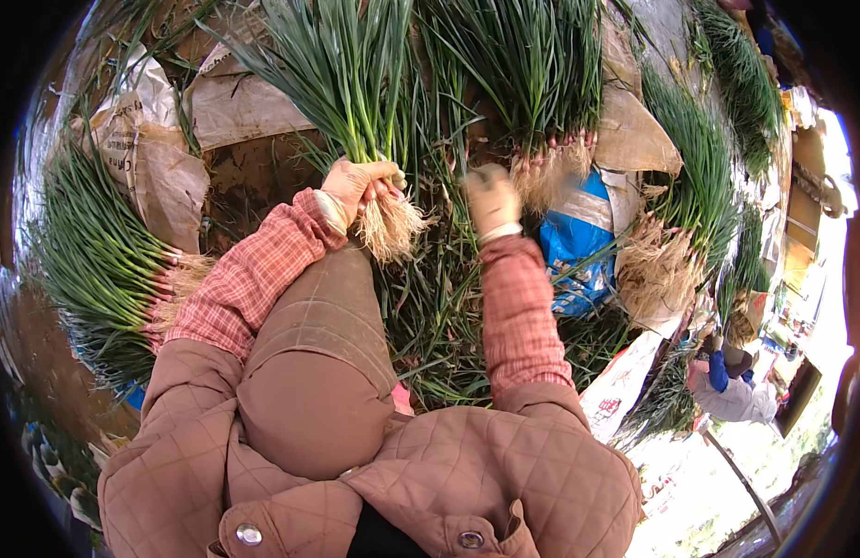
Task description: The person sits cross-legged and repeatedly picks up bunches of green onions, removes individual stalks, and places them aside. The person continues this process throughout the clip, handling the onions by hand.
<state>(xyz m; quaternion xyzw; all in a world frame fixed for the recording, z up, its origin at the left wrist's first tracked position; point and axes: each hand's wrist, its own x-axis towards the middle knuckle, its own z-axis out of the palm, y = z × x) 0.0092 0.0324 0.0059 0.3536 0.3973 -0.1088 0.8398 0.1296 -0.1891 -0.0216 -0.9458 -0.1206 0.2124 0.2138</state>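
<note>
My left hand [352,190], in a thin pale glove, is closed around a bunch of green onions [360,104] just above the roots. The leaves point away from me, and the pale stringy roots [389,227] hang below my fingers. My right hand [494,198] is blurred and bent over loose leaves to the right of the bunch. Whether it grips anything is hidden. Just beyond it lies a large pile of green onions [534,77] with pinkish bulbs and tangled roots.
Loose trimmed leaves [437,314] cover the ground between my arms. More rooted bundles lie at left [109,272] and right [688,188]. Woven plastic sacks [245,108] and a blue plastic bag [576,237] spread around. Another person [733,383] is bent over at far right.
</note>
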